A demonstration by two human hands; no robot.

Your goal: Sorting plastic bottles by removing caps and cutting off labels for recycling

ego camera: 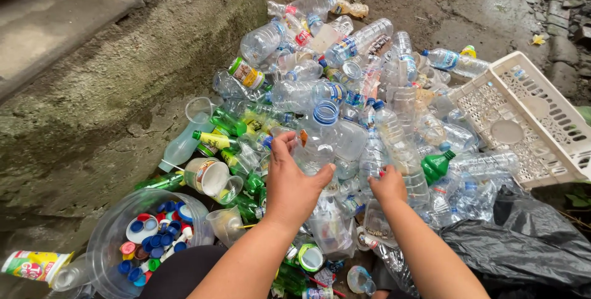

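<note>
Caps [154, 240] fill a clear bowl [108, 237], yet most bottles lie unsorted. Left hand [292, 182] grips a clear bottle [323, 136] atop the pile; right hand [389, 183] closes on another bottle [414, 185].

A clear plastic bowl [111, 237] sits at the lower left, filled with loose bottle caps [151, 240] in blue, red, white and green. Just left of it a printed paper cup [34, 265] lies on its side. Against the mossy concrete step [92, 102] lie green bottles [237, 126] and a pale blue cup [184, 142], with a white tub [209, 176] near them. At the right a cream slotted plastic crate [535, 120] stands tilted on the wet ground [486, 3]. Below it a black plastic bag [529, 243] lies crumpled. A green bottle top [436, 166] shows between the crate and the heap's middle.
</note>
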